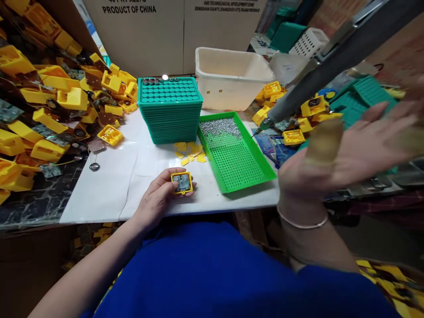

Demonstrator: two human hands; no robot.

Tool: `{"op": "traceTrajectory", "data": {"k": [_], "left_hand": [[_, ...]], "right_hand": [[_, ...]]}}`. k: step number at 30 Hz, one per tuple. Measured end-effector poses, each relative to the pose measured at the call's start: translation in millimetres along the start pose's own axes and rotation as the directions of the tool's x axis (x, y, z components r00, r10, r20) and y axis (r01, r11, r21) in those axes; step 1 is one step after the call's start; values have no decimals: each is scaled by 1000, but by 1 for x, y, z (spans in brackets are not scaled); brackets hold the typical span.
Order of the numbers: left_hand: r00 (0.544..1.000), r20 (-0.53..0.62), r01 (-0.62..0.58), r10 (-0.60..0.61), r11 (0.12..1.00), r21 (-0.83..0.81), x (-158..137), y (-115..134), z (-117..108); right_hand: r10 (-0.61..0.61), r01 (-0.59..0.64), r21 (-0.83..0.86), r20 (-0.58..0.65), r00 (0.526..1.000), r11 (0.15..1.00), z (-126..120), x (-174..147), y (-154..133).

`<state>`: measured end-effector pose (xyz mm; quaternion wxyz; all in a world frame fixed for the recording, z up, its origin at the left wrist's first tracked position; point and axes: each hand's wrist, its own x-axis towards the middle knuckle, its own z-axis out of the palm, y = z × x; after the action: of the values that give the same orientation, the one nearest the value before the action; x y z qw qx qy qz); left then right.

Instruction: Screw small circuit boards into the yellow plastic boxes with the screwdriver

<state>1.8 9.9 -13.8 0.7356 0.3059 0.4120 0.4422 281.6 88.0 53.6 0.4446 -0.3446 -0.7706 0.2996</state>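
Observation:
My left hand (159, 191) grips a small square yellow plastic housing (182, 191) just over the front part of the white work surface. Inside the housing lies a circuit board (184, 181), with my thumb pressed on its left side. My right hand (357, 143) is raised at the right, palm showing and fingers stretched out, somewhat blurred. A yellowish-brown covering wraps its thumb. Above and beside it an electric screwdriver (304, 90) slants down to the left, its thin bit pointing toward the green tray (228, 187). Small silver screws (221, 127) are heaped at the tray's far end.
Small yellow pieces (190, 152) lie before a stack of teal trays (170, 121). Behind stand a translucent bin (232, 84) and a large carton (142, 39). Yellow housings with wired boards and speakers pile up at the left (73, 98) and right (293, 138).

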Motion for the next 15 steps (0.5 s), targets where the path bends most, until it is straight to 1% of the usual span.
{"op": "traceTrajectory", "data": {"k": [1,3,6,7,9,12,15], "left_hand": [[1000,-2,12,-12,1000,-9,1,0,1],[999,3,41,-41,999,-17,4,0,6],[996,17,86,-86,996,3,10,-1,17],[995,19,102,-102,995,13,12,-1,20],[991,19,129,-129,991,25,17,-3,27],[988,27,149,-150,989,26,24,-5,31],[988,28,152,-153,988,30,26,-6,30]], "right_hand": [[16,-15,23,-41,999,1000,-6,4,1],[49,-39,73,-133,990,997,-10,15,4],[91,-42,172,-289,953,984,-9,33,9],[106,-38,208,-324,940,977,-9,38,12],[132,-39,277,-326,936,960,-7,46,18],[149,-55,338,-257,955,940,2,53,29],[152,-32,358,-312,938,933,15,58,44]]}}
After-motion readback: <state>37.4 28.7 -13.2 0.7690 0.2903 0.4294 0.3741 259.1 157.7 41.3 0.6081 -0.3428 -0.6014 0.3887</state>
